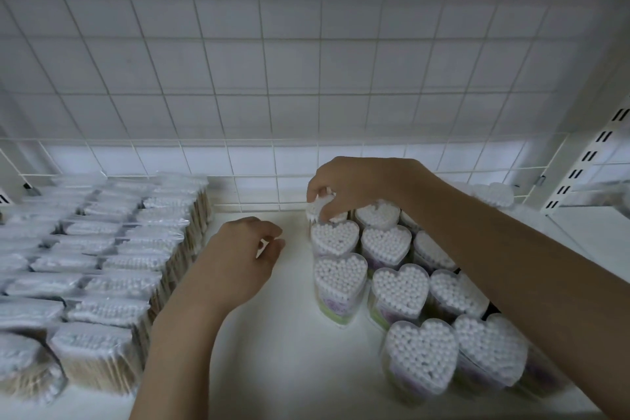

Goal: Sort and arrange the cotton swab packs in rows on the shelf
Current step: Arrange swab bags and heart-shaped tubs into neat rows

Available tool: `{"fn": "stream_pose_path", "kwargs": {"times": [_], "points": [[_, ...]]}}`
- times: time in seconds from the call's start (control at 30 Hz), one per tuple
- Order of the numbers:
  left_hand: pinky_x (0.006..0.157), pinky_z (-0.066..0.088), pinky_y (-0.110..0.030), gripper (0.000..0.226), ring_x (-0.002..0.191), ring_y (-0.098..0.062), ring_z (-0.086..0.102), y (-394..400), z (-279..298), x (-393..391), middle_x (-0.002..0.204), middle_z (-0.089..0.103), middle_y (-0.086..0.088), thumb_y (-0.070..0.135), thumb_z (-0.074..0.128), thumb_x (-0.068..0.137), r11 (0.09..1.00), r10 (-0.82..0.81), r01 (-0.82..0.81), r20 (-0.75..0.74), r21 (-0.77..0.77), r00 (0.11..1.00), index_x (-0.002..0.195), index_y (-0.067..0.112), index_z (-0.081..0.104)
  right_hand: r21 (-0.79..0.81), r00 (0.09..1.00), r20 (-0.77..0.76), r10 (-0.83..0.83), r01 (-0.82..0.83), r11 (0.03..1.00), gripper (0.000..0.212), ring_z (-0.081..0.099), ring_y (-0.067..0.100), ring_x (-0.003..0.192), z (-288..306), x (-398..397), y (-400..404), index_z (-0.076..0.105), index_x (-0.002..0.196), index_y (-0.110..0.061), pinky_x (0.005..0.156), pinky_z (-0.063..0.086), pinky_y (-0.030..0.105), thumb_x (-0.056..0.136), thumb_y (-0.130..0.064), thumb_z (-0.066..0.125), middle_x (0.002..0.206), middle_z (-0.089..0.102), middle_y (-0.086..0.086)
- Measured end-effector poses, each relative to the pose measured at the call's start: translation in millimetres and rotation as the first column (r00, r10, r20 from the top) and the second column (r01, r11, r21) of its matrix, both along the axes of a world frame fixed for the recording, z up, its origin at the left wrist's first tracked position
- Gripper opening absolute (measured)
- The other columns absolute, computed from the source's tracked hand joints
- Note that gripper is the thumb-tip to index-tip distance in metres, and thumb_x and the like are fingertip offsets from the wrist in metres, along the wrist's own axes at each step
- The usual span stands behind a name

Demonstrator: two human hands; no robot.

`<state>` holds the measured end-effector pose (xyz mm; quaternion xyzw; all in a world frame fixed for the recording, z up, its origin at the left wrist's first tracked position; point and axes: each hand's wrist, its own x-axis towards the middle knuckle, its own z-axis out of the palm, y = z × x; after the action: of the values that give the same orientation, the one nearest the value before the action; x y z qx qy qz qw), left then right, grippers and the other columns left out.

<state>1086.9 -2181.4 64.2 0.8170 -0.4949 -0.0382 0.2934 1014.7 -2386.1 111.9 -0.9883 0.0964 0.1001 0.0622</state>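
Now | right hand (pixel 344 186) grips rear heart pack (pixel 320 211) | left hand (pixel 238 259) loosely curled, empty, nearby

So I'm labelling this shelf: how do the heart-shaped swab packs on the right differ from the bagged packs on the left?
The heart-shaped packs are rigid clear tubs with a heart outline; the bagged packs are soft, crinkled plastic sleeves, roughly rectangular from above. The heart-shaped packs show purple and green print low down; the bagged packs show bare wooden sticks. The right hand grips a heart-shaped pack at the back; no hand touches the bagged ones. Both stand upright in rows, white tips up.
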Motion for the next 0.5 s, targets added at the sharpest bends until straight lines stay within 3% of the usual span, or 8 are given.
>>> {"fn": "stream_pose_path", "kwargs": {"times": [0.1, 0.2, 0.33, 0.43, 0.5], "points": [[0.083, 0.048, -0.034, 0.021, 0.089, -0.015, 0.061, -0.9, -0.6, 0.6, 0.1, 0.066, 0.002, 0.023, 0.056, 0.09, 1.0, 0.005, -0.005, -0.005, -0.009, 1.0, 0.106, 0.015, 0.067, -0.096, 1.0, 0.014, -0.016, 0.018, 0.995, 0.044, 0.05, 0.017, 0.102, -0.1, 2.6, 2.4, 0.056, 0.117, -0.021, 0.085, 0.043, 0.03, 0.083, -0.048, 0.061, 0.101, 0.044, -0.008], [0.083, 0.047, -0.034, 0.022, 0.089, -0.015, 0.061, -3.6, -1.3, -0.7, 0.1, 0.065, 0.003, 0.024, 0.056, 0.09, 1.0, 0.004, -0.004, -0.003, -0.017, 1.0, 0.108, 0.016, 0.067, -0.17, 0.999, 0.044, -0.011, 0.019, 0.985, 0.043, 0.052, 0.021, 0.102, 0.7, 3.0, 5.1, 0.057, 0.112, -0.013, 0.082, 0.044, 0.031, 0.087, -0.048, 0.056, 0.105, 0.052, -0.001], [0.083, 0.048, -0.033, 0.022, 0.088, -0.013, 0.061, -11.9, -3.0, -6.4, 0.1, 0.066, 0.004, 0.027, 0.055, 0.09, 1.0, -0.024, 0.024, -0.004, -0.02, 1.0, 0.106, 0.018, 0.067, -0.26, 0.997, 0.074, -0.024, 0.043, 0.965, 0.046, 0.057, 0.023, 0.077, 0.0, 8.7, 11.1, 0.061, 0.091, -0.006, 0.062, 0.042, 0.03, 0.088, -0.051, 0.052, 0.09, 0.058, 0.007], [0.083, 0.048, -0.033, 0.023, 0.087, -0.012, 0.062, -20.2, -4.8, -10.3, 0.099, 0.066, 0.005, 0.033, 0.053, 0.09, 0.999, -0.032, 0.03, -0.048, -0.027, 0.998, 0.101, 0.019, 0.068, -0.333, 0.994, 0.082, -0.074, 0.097, 0.938, 0.048, 0.042, 0.015, 0.054, -2.5, 15.4, 13.4, 0.044, 0.063, -0.013, 0.048, 0.028, 0.026, 0.089, -0.052, 0.049, 0.068, 0.044, 0.0], [0.082, 0.049, -0.032, 0.027, 0.086, -0.012, 0.062, -25.8, -5.9, -12.5, 0.1, 0.067, 0.006, 0.038, 0.051, 0.09, 1.0, -0.011, 0.008, -0.083, -0.027, 0.996, 0.101, 0.021, 0.068, -0.369, 0.991, 0.068, -0.118, 0.135, 0.92, 0.049, 0.04, 0.013, 0.054, -2.9, 18.2, 12.8, 0.039, 0.06, -0.016, 0.048, 0.025, 0.025, 0.091, -0.053, 0.044, 0.067, 0.042, -0.002]]}}
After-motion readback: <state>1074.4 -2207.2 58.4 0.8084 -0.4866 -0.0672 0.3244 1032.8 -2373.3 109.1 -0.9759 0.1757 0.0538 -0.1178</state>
